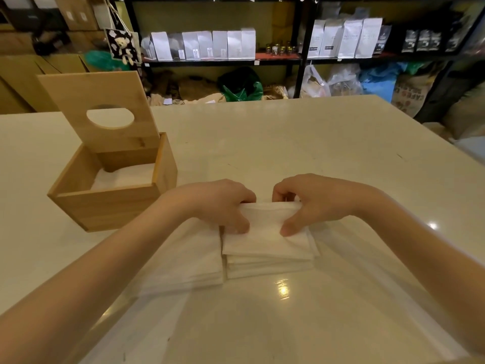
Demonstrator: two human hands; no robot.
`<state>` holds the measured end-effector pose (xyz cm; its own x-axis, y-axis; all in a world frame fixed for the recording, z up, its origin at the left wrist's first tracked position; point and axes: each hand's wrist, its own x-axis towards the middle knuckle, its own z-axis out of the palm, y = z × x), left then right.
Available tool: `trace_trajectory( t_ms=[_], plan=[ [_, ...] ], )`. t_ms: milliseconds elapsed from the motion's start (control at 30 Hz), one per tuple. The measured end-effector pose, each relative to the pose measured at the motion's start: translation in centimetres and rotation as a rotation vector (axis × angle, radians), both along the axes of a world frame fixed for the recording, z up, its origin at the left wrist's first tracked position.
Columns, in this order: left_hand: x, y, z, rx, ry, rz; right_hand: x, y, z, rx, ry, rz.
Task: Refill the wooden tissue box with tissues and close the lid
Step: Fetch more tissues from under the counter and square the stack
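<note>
On the glossy cream table [288,143], the left hand [223,203] and the right hand [309,200] both pinch the top of a tissue stack [267,248]; a second stack [194,258] lies touching it at left. Further left stands the wooden tissue box [110,203], its lid [99,111] raised upright, white tissues [123,177] inside. Behind, black shelves [299,48] carry white bags [207,46].

You're in a café stockroom: metal shelves [223,60] w/ white coffee bags [349,38], burlap sacks [409,94] below.
</note>
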<state>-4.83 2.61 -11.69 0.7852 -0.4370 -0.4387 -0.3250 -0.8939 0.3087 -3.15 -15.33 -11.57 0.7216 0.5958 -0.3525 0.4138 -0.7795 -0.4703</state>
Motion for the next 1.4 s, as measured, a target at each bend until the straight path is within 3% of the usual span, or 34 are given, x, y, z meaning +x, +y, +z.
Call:
trace_trajectory(
  t_ms=[367, 633, 867, 1033, 1233, 1400],
  plan=[
    [-1.1, 2.5, 2.3, -0.486, -0.107, 0.206, -0.3, -0.7, 4.0, 0.336, -0.123, -0.081],
    [-4.6, 5.7, 5.3, -0.959, -0.094, 0.542, -1.2, 1.8, 5.9, 0.666, 0.018, -0.162],
    [-7.8, 9.8, 4.3, -0.959, -0.088, 0.713, -1.6, 5.0, 3.2, 0.707, 0.397, -0.206],
    [-8.5, 11.6, 3.1, -0.883, -0.105, 0.773, -2.1, 6.9, 1.4, 0.685, 0.5, -0.238],
    [-8.3, 12.6, 1.2, -0.756, -0.216, 0.817, -2.6, 8.4, -0.5, 0.638, 0.419, -0.285],
    [-8.8, 12.8, 0.2, -0.529, -0.379, 0.684, -2.9, 8.3, -1.1, 0.506, 0.146, -0.223]
  ],
)
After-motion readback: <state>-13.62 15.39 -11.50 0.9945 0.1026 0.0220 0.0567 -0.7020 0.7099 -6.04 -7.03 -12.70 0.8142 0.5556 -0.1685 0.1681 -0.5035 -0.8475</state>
